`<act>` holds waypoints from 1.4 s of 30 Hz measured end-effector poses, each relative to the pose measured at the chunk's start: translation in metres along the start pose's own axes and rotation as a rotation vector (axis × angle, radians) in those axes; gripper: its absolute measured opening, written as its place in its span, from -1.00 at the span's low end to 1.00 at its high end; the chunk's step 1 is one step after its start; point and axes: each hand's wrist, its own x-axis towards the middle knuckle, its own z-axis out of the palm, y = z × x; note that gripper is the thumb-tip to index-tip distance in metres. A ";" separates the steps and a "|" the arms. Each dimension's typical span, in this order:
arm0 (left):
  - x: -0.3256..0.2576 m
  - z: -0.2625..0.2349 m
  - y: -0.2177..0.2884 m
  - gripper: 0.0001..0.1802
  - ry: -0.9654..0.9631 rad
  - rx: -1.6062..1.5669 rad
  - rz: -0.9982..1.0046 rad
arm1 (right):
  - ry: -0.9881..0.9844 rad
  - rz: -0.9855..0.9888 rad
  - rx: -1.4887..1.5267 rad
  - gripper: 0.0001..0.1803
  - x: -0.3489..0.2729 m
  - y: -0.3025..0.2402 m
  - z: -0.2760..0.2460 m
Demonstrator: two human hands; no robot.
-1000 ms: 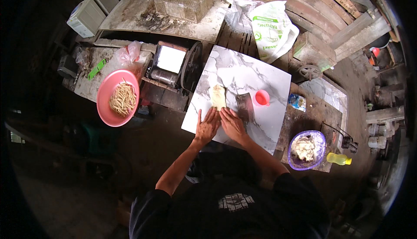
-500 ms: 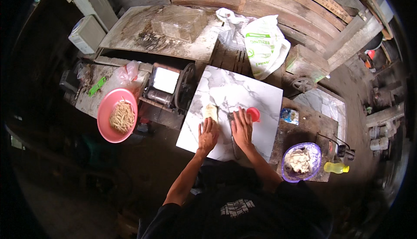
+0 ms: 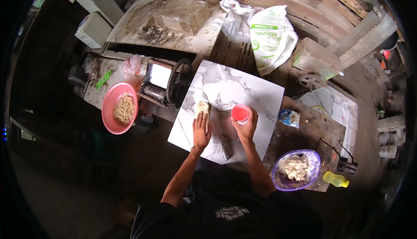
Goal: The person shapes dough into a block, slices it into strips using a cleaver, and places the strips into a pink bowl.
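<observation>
My left hand (image 3: 201,131) lies flat with outstretched fingers on the near end of a pale, flattened piece of dough (image 3: 201,106). In my right hand (image 3: 247,130) is a small red cup (image 3: 239,112), its open top facing up, fingers and thumb wrapped round its sides. Both hands are over a square white marble-patterned board (image 3: 234,78). Between them, near the board's front edge, rests a narrow dark tool with a shiny surface (image 3: 226,147); its exact kind cannot be made out.
Left of the board stands a roller machine with a wheel (image 3: 156,92), beside a pink basin (image 3: 107,113) of dough strips. A purple basin (image 3: 274,176) with dough, a yellow-capped bottle (image 3: 335,179) and a blue packet (image 3: 289,117) are right. A white sack (image 3: 273,39) lies behind.
My right hand, earlier spread flat beside the cup, now grips it, and the cup has shifted left. The dark tool shows more plainly. My left hand stays on the dough.
</observation>
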 end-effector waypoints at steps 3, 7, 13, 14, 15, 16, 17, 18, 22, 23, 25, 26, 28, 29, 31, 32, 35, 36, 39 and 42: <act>-0.005 0.003 -0.026 -0.44 0.026 0.132 0.019 | -0.136 -0.127 -0.081 -0.33 -0.002 -0.036 0.006; 0.010 -0.005 -0.024 -0.43 -0.152 0.186 0.098 | -0.412 -0.353 -0.268 -0.33 -0.018 -0.047 0.041; 0.026 0.013 -0.030 -0.41 -0.120 0.144 0.250 | -0.284 -0.401 -0.358 -0.56 -0.035 -0.042 0.045; 0.029 0.019 -0.029 -0.42 -0.098 0.152 0.290 | -0.282 -0.392 -0.345 -0.58 -0.030 -0.035 0.044; 0.030 0.023 -0.028 -0.42 -0.081 0.159 0.325 | -0.289 -0.360 -0.329 -0.62 -0.026 -0.036 0.040; 0.030 0.028 -0.026 -0.42 -0.068 0.165 0.337 | -0.296 -0.326 -0.315 -0.65 -0.022 -0.037 0.036; 0.032 0.032 -0.025 -0.43 -0.054 0.171 0.351 | -0.301 -0.334 -0.329 -0.65 -0.019 -0.035 0.032; 0.032 0.032 -0.019 -0.43 -0.056 0.178 0.344 | -0.306 -0.333 -0.341 -0.65 -0.019 -0.033 0.025; 0.027 0.037 -0.010 -0.42 -0.085 0.195 0.326 | -0.234 -0.362 -0.387 -0.66 -0.027 -0.025 0.015; 0.026 0.038 -0.009 -0.42 -0.089 0.187 0.323 | -0.192 -0.352 -0.410 -0.66 -0.027 -0.022 0.018; 0.024 0.038 -0.008 -0.42 -0.092 0.170 0.318 | -0.093 -0.307 -0.462 -0.68 -0.027 -0.022 0.026; 0.023 0.039 -0.007 -0.42 -0.090 0.169 0.318 | -0.039 -0.276 -0.491 -0.70 -0.027 -0.021 0.031; 0.021 0.039 -0.009 -0.42 -0.088 0.183 0.317 | -0.050 -0.301 -0.503 -0.74 -0.026 -0.027 0.037; 0.019 0.038 -0.010 -0.41 -0.101 0.199 0.314 | -0.039 -0.308 -0.517 -0.79 -0.022 -0.026 0.041; 0.017 0.034 -0.008 -0.40 -0.143 0.232 0.308 | -0.014 -0.320 -0.548 -0.87 -0.011 -0.027 0.047; 0.018 0.032 -0.008 -0.40 -0.147 0.253 0.309 | -0.064 -0.291 -0.569 -0.87 0.000 -0.026 0.052; 0.015 0.030 -0.005 -0.39 -0.141 0.299 0.321 | -0.193 -0.186 -0.580 -0.86 0.037 -0.013 0.064; 0.016 0.029 -0.006 -0.39 -0.121 0.279 0.327 | -0.274 -0.123 -0.580 -0.85 0.050 -0.008 0.067; 0.015 0.027 -0.009 -0.39 -0.111 0.230 0.322 | -0.192 -0.220 -0.580 -0.83 0.031 -0.014 0.060; 0.013 0.022 -0.010 -0.40 -0.127 0.206 0.267 | -0.109 -0.377 -0.573 -0.83 -0.004 -0.032 0.041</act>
